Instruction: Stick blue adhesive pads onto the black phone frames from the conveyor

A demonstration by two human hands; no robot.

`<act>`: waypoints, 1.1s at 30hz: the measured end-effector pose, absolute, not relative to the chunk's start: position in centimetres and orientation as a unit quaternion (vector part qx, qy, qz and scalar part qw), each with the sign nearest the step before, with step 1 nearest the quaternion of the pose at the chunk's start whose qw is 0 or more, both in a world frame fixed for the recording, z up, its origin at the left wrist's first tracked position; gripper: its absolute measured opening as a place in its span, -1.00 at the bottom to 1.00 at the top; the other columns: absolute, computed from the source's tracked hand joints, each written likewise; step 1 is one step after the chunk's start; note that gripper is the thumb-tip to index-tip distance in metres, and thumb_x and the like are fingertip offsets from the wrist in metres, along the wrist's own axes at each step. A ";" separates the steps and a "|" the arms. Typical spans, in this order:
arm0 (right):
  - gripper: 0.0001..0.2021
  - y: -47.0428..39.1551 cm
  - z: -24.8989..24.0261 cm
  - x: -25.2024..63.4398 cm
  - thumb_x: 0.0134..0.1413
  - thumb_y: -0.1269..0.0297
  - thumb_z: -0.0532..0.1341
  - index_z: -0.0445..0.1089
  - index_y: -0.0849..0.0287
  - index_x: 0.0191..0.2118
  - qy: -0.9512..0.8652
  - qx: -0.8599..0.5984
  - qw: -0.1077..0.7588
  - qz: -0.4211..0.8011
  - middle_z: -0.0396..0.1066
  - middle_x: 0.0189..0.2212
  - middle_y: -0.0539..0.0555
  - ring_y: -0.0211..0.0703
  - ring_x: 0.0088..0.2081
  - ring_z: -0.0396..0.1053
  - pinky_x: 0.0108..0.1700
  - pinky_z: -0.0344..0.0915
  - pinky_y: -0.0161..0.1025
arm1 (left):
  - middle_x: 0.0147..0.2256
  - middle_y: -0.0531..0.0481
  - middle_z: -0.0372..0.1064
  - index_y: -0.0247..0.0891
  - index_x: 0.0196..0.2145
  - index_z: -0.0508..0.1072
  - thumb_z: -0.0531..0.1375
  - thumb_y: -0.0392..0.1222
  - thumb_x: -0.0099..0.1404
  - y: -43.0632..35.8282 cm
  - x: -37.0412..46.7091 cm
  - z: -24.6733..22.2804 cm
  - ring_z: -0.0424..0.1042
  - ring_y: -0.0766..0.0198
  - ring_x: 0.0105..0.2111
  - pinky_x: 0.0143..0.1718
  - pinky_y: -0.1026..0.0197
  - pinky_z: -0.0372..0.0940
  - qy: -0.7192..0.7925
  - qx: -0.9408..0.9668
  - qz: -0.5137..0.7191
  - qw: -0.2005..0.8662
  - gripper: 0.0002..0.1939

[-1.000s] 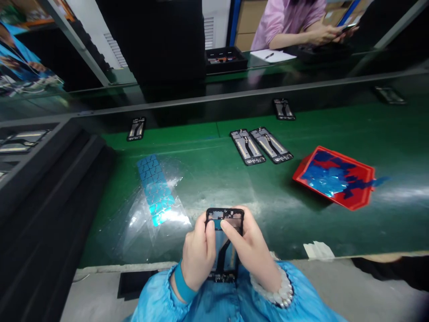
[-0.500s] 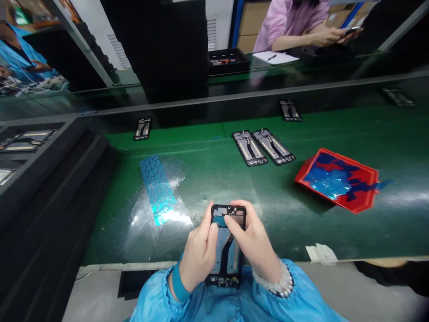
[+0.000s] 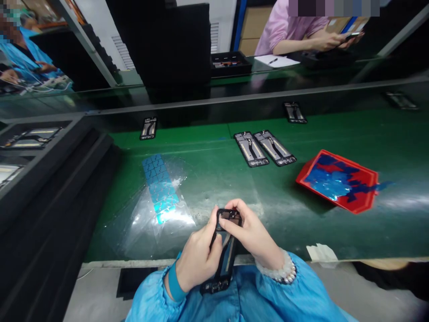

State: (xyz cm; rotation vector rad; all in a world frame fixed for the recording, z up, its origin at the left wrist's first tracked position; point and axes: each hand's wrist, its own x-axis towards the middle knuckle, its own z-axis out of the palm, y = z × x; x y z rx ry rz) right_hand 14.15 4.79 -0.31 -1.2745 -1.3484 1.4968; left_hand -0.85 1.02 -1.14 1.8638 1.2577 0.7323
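Note:
A black phone frame (image 3: 225, 257) is held up at the bench's front edge, tilted, with a dark flex strip on its inner face. My left hand (image 3: 199, 256) grips its left side, the thumb bent over the edge. My right hand (image 3: 253, 232) holds the top right corner, its thumb lying across the upper part of the frame. Beyond my hands, two similar phone frames (image 3: 251, 149) lie side by side on the green bench. A sheet of blue stickers (image 3: 160, 181) on clear film lies to the left.
On the right stands a red bin (image 3: 363, 205) with blue film pieces. Stacked black foam trays (image 3: 67, 179) rise at the left. More phone frames (image 3: 148, 128) lie along the back ledge. Across it, a person in pink (image 3: 278, 31) holds a device. White tape (image 3: 321, 253) marks the front edge.
The held phone frame has turned and tilted, its lower end swinging left. My left thumb has shifted down its side, and my right thumb has moved slightly left across the top.

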 end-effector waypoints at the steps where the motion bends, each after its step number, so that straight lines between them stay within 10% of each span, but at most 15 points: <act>1: -0.82 4.6 -0.5 14.1 0.00 0.23 0.17 0.16 0.13 -0.29 -0.542 -0.504 0.377 0.557 0.28 -0.41 -0.03 -0.22 -0.36 0.31 -0.31 0.29 -0.26 | 0.07 -0.22 0.31 -0.37 0.27 -0.09 -0.06 -0.31 0.32 1.0 -0.9 -1.2 0.38 0.17 -0.01 -0.03 0.13 0.30 0.501 0.722 0.287 0.381 -0.42; 8: -0.84 3.2 -0.3 14.2 0.11 0.43 0.13 0.35 0.15 -0.17 -0.774 -0.478 0.392 0.132 0.35 -0.25 0.10 -0.08 -0.14 0.23 -0.11 0.20 -0.11 | -0.60 0.13 0.33 -0.34 0.25 0.00 -0.04 -0.25 0.31 1.4 -0.8 -1.1 0.27 0.35 -0.65 -0.59 0.31 0.27 0.569 0.651 0.280 0.417 -0.44; 23: -0.77 3.8 0.7 13.2 0.17 0.44 0.03 0.36 0.19 -0.44 -0.848 -0.422 0.319 0.035 0.37 -0.46 0.08 -0.11 -0.27 0.25 -0.21 0.20 -0.15 | -0.19 -0.23 0.49 -0.44 0.27 -0.17 -0.07 -0.29 0.31 0.9 -0.7 -0.6 0.51 0.15 -0.30 -0.27 0.13 0.38 0.564 0.712 0.234 0.347 -0.38; 33: -0.76 3.8 -0.1 14.1 0.04 0.35 0.17 0.30 0.18 -0.12 -0.791 -0.480 0.345 0.161 0.31 -0.08 0.18 0.01 0.00 0.18 0.01 0.20 0.01 | -0.16 -0.13 0.49 -0.32 0.27 -0.10 -0.06 -0.26 0.33 0.9 -0.8 -0.8 0.51 0.21 -0.26 -0.26 0.18 0.38 0.573 0.684 0.266 0.366 -0.43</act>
